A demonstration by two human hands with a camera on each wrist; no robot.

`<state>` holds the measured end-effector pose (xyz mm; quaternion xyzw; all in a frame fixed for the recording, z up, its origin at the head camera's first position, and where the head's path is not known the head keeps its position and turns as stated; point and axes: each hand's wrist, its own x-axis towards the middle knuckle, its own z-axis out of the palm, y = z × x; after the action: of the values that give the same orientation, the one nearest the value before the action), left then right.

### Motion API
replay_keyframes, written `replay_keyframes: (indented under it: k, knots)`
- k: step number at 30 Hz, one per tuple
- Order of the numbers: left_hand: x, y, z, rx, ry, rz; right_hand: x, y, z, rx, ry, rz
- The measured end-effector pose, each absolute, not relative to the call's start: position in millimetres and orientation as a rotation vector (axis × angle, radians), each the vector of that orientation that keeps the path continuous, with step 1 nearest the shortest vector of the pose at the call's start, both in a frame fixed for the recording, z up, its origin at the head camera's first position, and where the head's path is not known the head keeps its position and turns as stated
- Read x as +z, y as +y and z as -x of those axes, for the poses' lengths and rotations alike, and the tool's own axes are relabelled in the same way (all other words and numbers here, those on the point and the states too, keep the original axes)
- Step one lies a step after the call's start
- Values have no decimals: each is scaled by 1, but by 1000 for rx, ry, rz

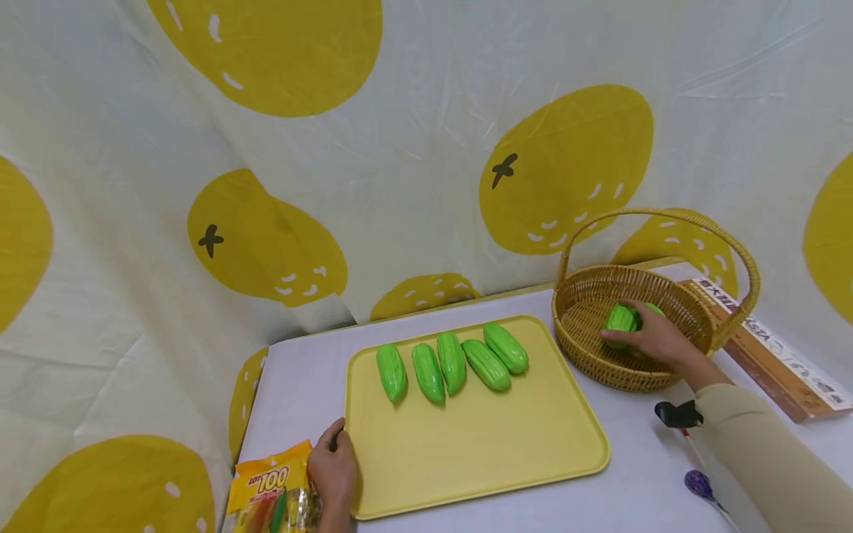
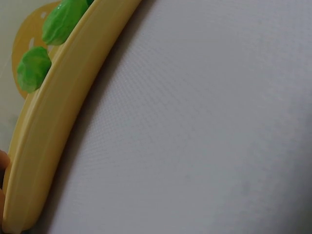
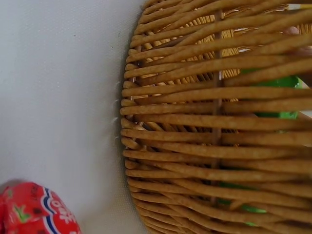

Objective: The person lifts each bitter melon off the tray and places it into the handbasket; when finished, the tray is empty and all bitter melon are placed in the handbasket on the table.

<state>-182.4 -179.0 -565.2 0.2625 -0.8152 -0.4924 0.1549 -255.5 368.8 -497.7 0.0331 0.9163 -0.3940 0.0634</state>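
Observation:
On the right in the head view, my right hand reaches into a round wicker basket and grips a green ridged toy cucumber. Another green piece shows behind the fingers, mostly hidden. The right wrist view looks through the basket's weave at bits of green. My left hand holds the left rim of a yellow tray; in the left wrist view only its fingertips appear against the rim. Several similar green cucumbers lie in a row on the tray's far half.
A bag of candy lies beside the left hand. Behind the basket is a long brown pasta box. Lollipops, one with a purple wrapper, lie near the right sleeve. The basket's tall handle arches over it. A lemon-print cloth hangs behind the table.

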Motion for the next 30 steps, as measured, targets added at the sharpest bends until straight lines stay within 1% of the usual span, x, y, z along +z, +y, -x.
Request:
replay_keyframes:
  k: [14,30]
  knots:
    - [-565,-179,182,-1410,-2333,-759,-503,370,256,-1078,2813,-48]
    - [-565,-179,182,-1422,-2319,-745,-501,369,255,-1104,2767,-28]
